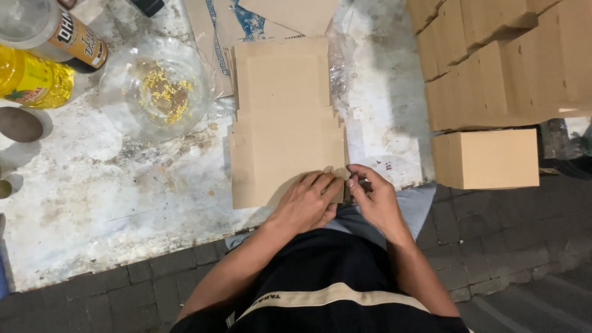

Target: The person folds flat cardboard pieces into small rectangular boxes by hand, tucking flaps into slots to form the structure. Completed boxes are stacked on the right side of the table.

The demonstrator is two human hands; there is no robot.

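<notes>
Two hands work the near edge of a flat cardboard blank on a stained worktop.

The blank [287,117] lies flat in the middle of the worktop [92,203], its far end over other cardboard sheets whose edges are cut off at the top. The left hand [306,202] lies palm down on the blank's near right corner and hides it; its grip is loose, fingers flat on the card, not closed. The right hand [373,197] sits just beside it, fingers curled in at the same edge, seemingly pinching a small flap; the flap itself is too small to make out. A glass bowl [157,89], a yellow bottle [31,80] and a jar [52,31] are partly cut off at upper left. Made-up boxes [493,68] are stacked at right.
</notes>
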